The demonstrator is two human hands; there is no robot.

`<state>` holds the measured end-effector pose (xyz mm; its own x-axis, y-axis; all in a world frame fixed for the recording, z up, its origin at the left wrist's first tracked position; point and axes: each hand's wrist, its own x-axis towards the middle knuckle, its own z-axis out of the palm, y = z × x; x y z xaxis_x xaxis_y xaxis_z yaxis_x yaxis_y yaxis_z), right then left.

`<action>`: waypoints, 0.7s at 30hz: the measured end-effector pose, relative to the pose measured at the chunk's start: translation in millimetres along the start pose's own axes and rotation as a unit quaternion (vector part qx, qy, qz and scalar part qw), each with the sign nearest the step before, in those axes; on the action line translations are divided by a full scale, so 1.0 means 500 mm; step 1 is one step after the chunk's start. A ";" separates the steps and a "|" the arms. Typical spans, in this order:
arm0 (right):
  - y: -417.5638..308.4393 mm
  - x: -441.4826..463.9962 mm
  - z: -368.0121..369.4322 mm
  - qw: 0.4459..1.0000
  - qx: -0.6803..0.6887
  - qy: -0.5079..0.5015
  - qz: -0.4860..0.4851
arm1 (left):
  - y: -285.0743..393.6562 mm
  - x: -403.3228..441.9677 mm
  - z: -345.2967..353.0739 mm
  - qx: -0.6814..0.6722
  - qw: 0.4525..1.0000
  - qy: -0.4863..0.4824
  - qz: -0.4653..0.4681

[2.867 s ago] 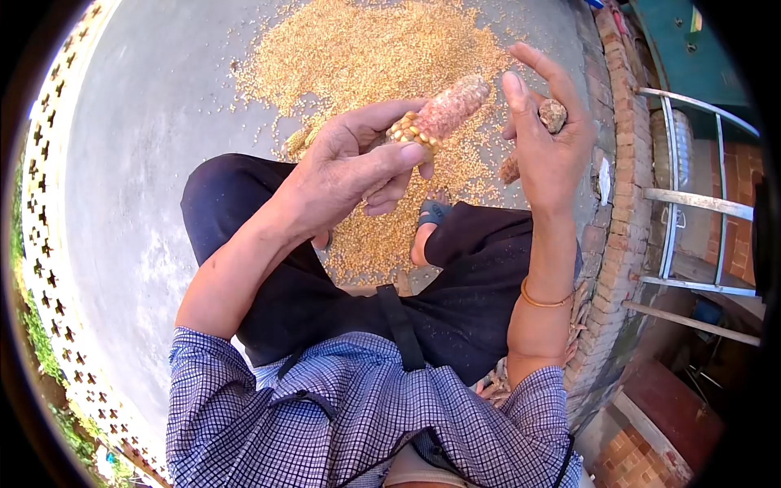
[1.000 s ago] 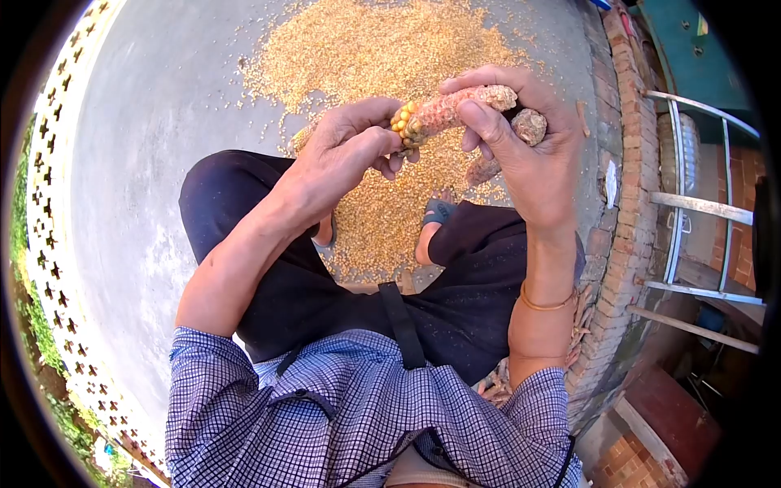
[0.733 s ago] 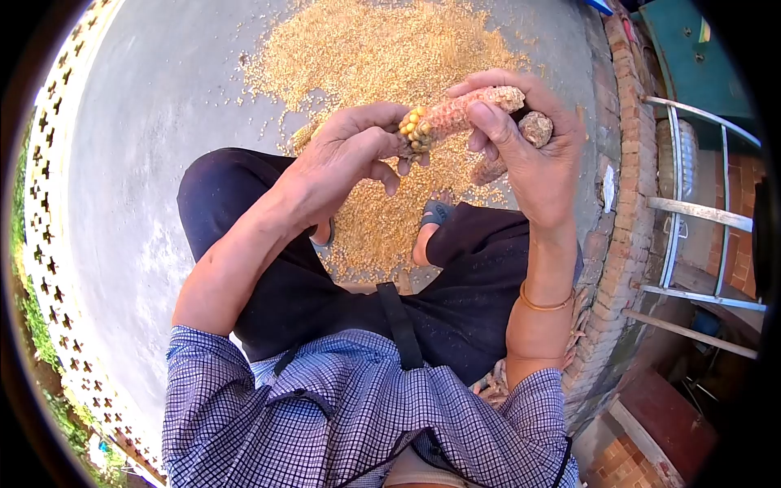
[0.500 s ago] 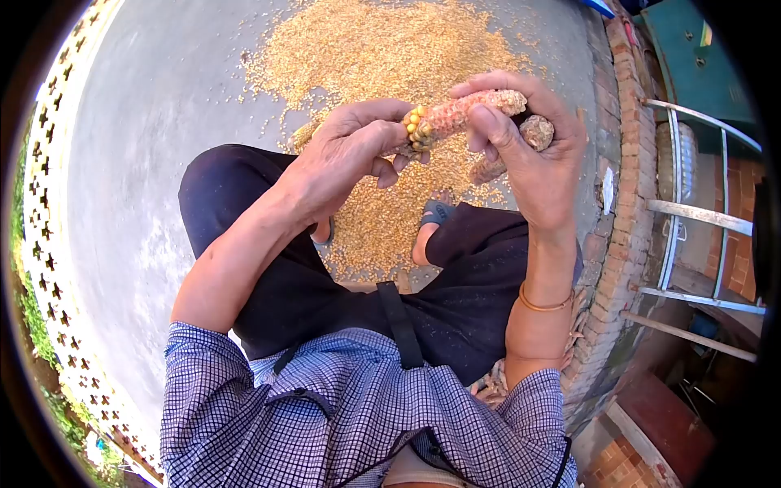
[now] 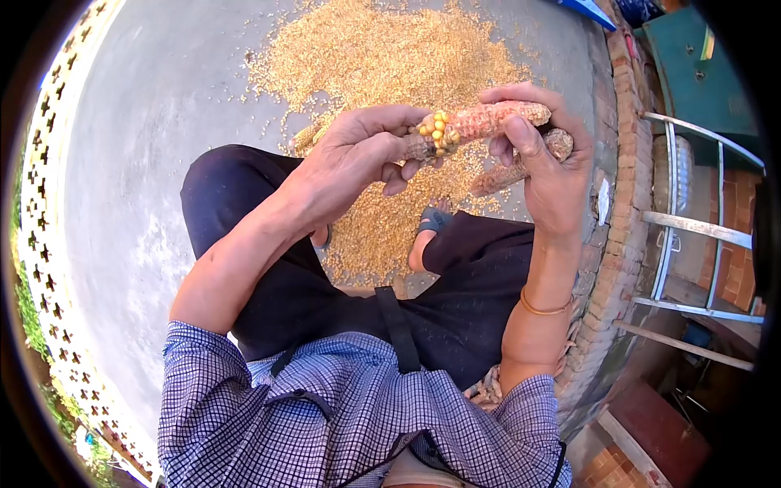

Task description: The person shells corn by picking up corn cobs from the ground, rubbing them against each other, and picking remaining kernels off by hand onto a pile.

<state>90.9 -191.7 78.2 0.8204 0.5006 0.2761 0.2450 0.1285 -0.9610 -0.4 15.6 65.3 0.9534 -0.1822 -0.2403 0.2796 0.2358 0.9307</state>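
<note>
A mostly stripped corn cob (image 5: 488, 122) is held level between my hands above the kernel pile. Its surface is pinkish, with a patch of yellow kernels (image 5: 439, 128) and a dark, bare tip at the left end. My left hand (image 5: 358, 154) is closed around that tip, thumb close to the kernels. The other end lies in the grip of my right hand (image 5: 549, 167), thumb on the near side. Also in my right palm, below the first, is a second, bare brown cob (image 5: 498, 179), which slants down to the left.
Loose corn kernels (image 5: 382, 61) are spread over the grey concrete floor (image 5: 146, 163) and between my sandalled feet. Another corn cob (image 5: 305, 138) lies beyond my left knee. A brick edge (image 5: 622, 195) and metal rails (image 5: 700, 228) run along the right. Bare cobs (image 5: 488, 389) show beside my right hip.
Both hands and the cobs have shifted a little to the right. More of the dark tip at the cob's left end shows, and the second cob is more exposed below.
</note>
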 end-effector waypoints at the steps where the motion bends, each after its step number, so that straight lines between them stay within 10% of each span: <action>1: 0.003 0.001 -0.005 1.000 0.027 0.007 0.002 | 0.003 -0.002 0.002 -0.007 1.000 0.004 0.010; 21: 0.006 0.011 0.009 0.994 -0.007 -0.049 -0.095 | -0.005 -0.023 -0.001 -0.035 0.993 0.008 0.116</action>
<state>93.7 -184.9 76.8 0.7042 0.5501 0.4489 0.3990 0.2164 -0.8911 -11.8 17.5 65.7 0.9947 -0.0995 -0.0260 0.0581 0.3356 0.9402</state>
